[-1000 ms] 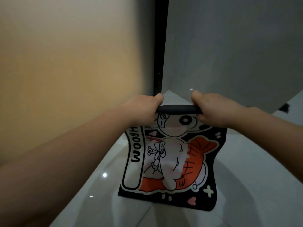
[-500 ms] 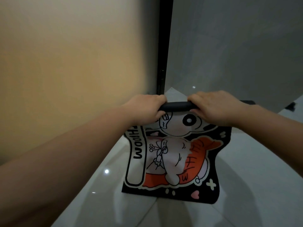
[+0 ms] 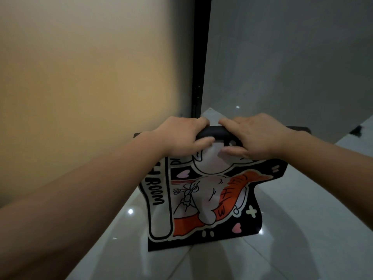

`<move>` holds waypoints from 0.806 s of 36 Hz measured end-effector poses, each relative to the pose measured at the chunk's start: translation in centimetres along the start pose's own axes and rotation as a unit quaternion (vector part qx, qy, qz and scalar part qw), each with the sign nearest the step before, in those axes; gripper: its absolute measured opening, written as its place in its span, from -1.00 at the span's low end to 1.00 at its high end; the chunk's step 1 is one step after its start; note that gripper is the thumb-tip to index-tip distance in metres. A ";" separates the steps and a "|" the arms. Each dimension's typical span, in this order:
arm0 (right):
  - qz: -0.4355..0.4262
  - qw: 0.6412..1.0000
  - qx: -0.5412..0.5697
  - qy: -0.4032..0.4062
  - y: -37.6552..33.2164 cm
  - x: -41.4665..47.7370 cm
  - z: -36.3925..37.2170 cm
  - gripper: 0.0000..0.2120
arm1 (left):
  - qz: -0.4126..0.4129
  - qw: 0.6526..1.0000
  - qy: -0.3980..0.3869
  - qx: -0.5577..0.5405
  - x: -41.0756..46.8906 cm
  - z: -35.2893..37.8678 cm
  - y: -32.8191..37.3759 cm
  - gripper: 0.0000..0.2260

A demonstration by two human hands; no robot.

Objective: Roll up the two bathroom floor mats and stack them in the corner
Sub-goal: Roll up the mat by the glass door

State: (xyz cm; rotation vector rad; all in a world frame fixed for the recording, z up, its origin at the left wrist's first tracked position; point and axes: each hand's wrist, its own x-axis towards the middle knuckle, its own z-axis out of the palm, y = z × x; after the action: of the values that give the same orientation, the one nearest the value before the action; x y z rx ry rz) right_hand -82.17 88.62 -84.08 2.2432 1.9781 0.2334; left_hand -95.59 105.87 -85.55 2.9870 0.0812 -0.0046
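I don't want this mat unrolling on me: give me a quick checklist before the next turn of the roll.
1. Left hand on the rolled top edge: ok.
2. Right hand on the roll: ok.
3. Roll level across the mat: ok, roughly.
4. Hanging part unrolled, lower edge near the tiled floor: not ok; most of it is left to roll.
5. Roll tightness at the ends: cannot tell; the hands cover it.
6. Second mat: cannot tell; not in view.
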 end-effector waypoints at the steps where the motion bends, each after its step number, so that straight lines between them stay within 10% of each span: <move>1: -0.003 1.000 0.004 -0.003 0.0 -0.1 0.1 -0.42 | -0.001 1.000 -0.003 0.000 0.0 0.0 0.0 -0.64; 10: 0.075 0.989 0.085 -0.097 -0.6 0.8 -0.8 -0.77 | 0.007 1.000 0.016 0.021 0.3 0.2 0.9 -0.79; 17: 0.079 0.975 0.116 -0.170 -1.4 1.6 -0.7 -0.78 | -0.051 0.991 -0.120 0.010 1.3 0.2 1.6 -0.95; 23: 0.067 0.991 0.027 -0.117 -2.0 2.2 -0.4 -0.81 | -0.047 0.996 -0.042 0.062 0.4 0.8 1.5 -0.89; 29: 0.163 0.895 0.334 -0.246 -1.8 2.9 -0.5 -0.74 | -0.003 0.993 0.073 0.098 -0.1 1.8 1.9 -0.81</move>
State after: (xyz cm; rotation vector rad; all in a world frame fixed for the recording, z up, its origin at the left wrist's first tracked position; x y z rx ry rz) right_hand -83.68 91.69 -83.88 2.6309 1.5297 -1.0372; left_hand -95.60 103.72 -87.04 3.1785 0.1118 0.2173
